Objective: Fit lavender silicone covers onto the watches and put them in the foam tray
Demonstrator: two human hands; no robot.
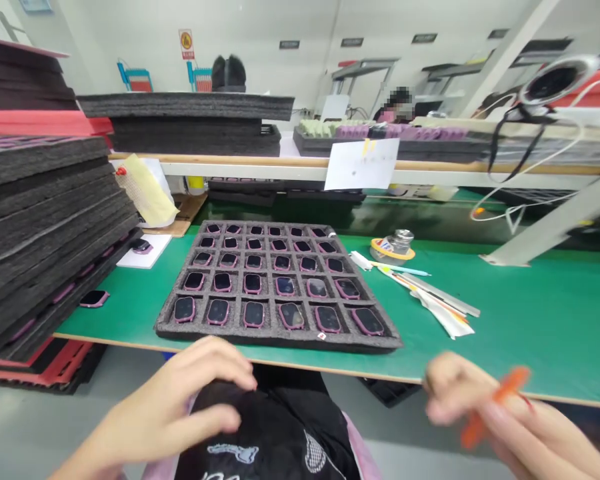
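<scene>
My left hand [180, 390] hovers over my lap, near the front edge of a dark foam tray [203, 331]. Its fingers are apart and it holds nothing. The tray's square pockets hold rows of smartwatches with purple cases and dark screens, such as one smartwatch [254, 314] in the nearest row. To the right, by the bench edge, my right hand [453, 393] is closed around a blurred orange stick-like tool [514, 381]. Motion blur hides the exact kind of this tool. A small red-and-white tag [322, 337] is on the tray's front rim.
Tall stacked foam trays [40, 220] rise at the left, with a loose smartwatch [95, 299] beside them. Pens and strips [440, 300], a tape roll [380, 252] and a metal jar [403, 241] lie right of the tray. A shelf [220, 163] spans the back; a white post [545, 227] stands at right.
</scene>
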